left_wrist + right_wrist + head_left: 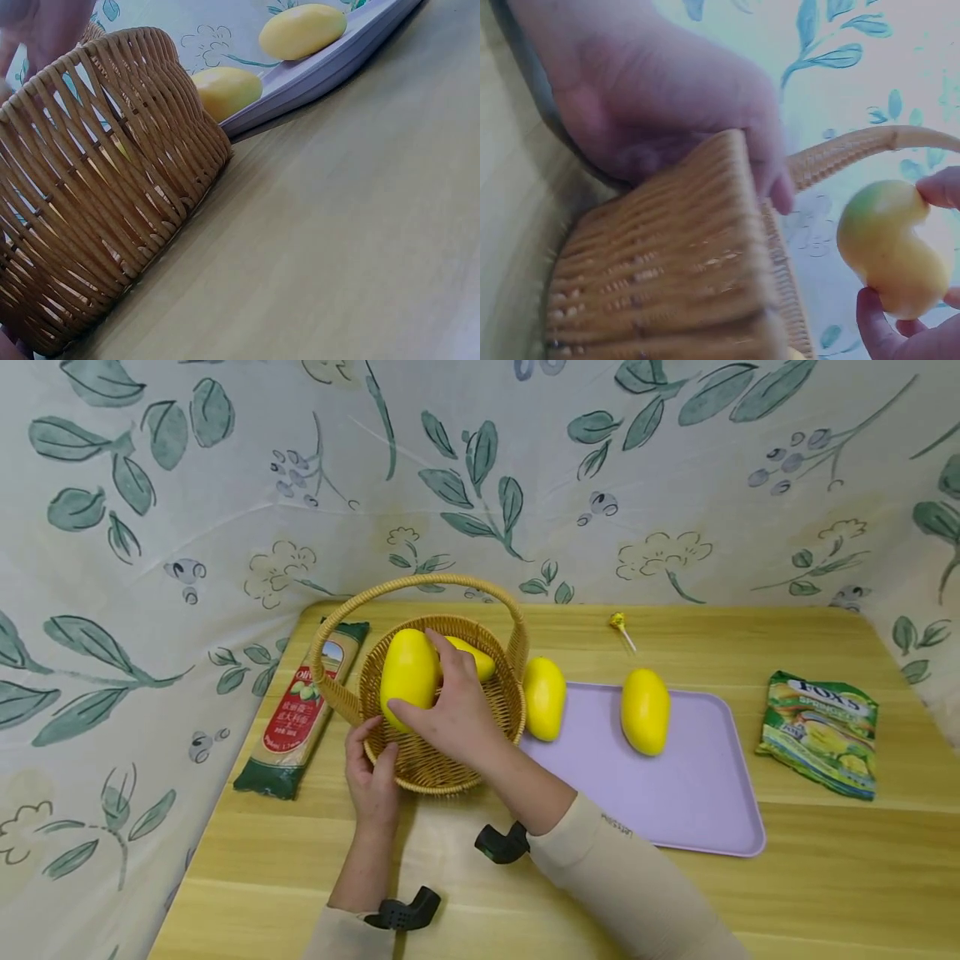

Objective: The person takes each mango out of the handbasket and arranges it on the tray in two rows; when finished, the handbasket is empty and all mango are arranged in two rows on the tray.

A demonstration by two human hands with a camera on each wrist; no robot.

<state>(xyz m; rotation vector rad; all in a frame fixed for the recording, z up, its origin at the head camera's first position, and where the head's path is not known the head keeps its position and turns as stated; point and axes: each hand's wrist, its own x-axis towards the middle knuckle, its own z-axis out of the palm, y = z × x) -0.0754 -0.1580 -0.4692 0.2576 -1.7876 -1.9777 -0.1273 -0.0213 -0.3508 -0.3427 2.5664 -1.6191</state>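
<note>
A yellow mango (pixel 410 672) is held between the thumb and fingers of my right hand (pixel 461 714), over the left part of a woven basket (pixel 442 783). In the right wrist view this mango (pixel 885 244) has a greenish end and shows beyond the basket's rim. My left hand (pixel 372 785) grips the rim at the basket's near left, its fingers over the edge. Another mango (pixel 477 658) lies inside the basket, partly hidden by my right hand. Two more lie to the right: one mango (pixel 545 697) at the tray's left edge, one mango (pixel 645 712) on the tray.
The lilac tray (pixel 705 802) lies right of the basket. A green and red pasta packet (pixel 296 718) is at the left. Behind the tray is a yellow lollipop (pixel 618 622); a green candy bag (pixel 819 735) lies far right. The basket's tall handle (pixel 423 580) arches behind the mangoes.
</note>
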